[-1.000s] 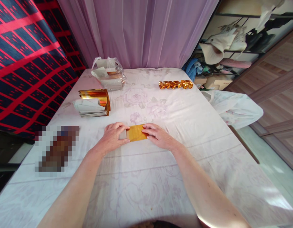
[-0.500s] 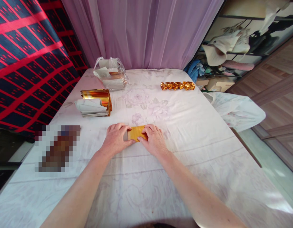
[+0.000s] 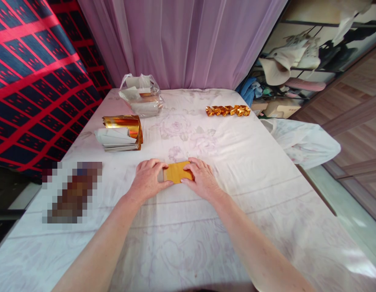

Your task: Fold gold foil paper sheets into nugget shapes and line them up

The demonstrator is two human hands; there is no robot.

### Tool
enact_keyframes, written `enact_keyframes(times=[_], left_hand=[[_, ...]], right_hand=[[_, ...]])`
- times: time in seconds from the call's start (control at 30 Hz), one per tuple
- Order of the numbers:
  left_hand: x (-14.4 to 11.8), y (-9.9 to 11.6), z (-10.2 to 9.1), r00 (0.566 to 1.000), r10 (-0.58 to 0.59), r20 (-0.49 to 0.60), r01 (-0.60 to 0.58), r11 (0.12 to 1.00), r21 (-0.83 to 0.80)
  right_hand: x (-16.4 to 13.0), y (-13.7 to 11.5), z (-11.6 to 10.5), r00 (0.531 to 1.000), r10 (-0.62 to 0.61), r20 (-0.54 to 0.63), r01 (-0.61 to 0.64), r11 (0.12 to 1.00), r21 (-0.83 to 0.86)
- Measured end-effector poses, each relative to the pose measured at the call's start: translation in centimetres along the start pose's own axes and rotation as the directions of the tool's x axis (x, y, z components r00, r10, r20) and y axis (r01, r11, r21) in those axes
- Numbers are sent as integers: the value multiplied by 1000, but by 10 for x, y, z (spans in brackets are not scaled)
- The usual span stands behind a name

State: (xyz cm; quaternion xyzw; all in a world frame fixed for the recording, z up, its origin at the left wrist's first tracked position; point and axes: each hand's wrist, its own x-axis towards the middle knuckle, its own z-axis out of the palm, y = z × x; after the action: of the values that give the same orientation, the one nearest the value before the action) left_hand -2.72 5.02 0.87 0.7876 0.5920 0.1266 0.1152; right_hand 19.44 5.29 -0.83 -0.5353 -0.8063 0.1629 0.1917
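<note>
A small rectangle of gold paper [image 3: 176,172] lies on the cloth-covered table between my hands. My left hand [image 3: 149,176] grips its left end, thumb at the near edge and fingers at the far edge. At the right end, my right hand [image 3: 202,176] holds the paper the same way, thumb and fingers on opposite edges. A greyish strip shows at the paper's left end beside my left hand. Farther off to the left stands a bent stack of gold foil sheets [image 3: 122,125] with white backs. A row of folded gold foil pieces [image 3: 227,110] lies at the back right.
A clear plastic bag [image 3: 142,97] with paper stacks stands at the back left. Near the left edge lies a pixelated item [image 3: 74,192]. A purple curtain [image 3: 182,44] hangs behind the table [image 3: 188,243]. On the right are a shelf with shoes [image 3: 310,52] and a white bag [image 3: 310,140].
My right hand has shifted slightly to the right, and more of the gold paper shows between the hands. My left hand stays nearly in place.
</note>
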Motion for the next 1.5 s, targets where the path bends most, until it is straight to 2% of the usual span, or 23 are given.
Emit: enact_keyframes(times=[0.3, 0.53, 0.9, 1.03, 1.1, 1.17, 1.27, 1.37, 1.5], left_hand=[[0, 0, 1, 1000, -5, -7, 5, 1000, -16], [0, 0, 0, 1000, -9, -1, 9, 1000, -19], [0, 0, 1, 1000, -14, -1, 14, 1000, -20], [0, 0, 0, 1000, -15, -3, 15, 1000, -6], [0, 0, 1, 1000, -12, -3, 12, 1000, -11], [0, 0, 1, 1000, -8, -4, 7, 1000, -17], [0, -1, 1, 1000, -8, -2, 8, 1000, -21], [0, 0, 0, 1000, -18, 4, 18, 1000, -18], [0, 2, -1, 1000, -27, 12, 27, 999, -30]], right_hand=[[2, 10, -11, 992, -53, 115, 48, 998, 40], [3, 19, -13, 986, -113, 121, 104, 992, 77], [5, 33, -24, 960, -207, 191, 174, 969, 176], [5, 41, -28, 955, -240, 174, 189, 945, 267], [6, 42, -30, 969, -224, 100, 184, 933, 310], [7, 38, -31, 986, -162, -34, 164, 932, 323], [7, 24, -31, 976, -60, -208, 120, 949, 291], [4, 4, -24, 978, -79, -191, 139, 935, 327], [2, -11, -7, 992, -112, -58, 126, 927, 354]])
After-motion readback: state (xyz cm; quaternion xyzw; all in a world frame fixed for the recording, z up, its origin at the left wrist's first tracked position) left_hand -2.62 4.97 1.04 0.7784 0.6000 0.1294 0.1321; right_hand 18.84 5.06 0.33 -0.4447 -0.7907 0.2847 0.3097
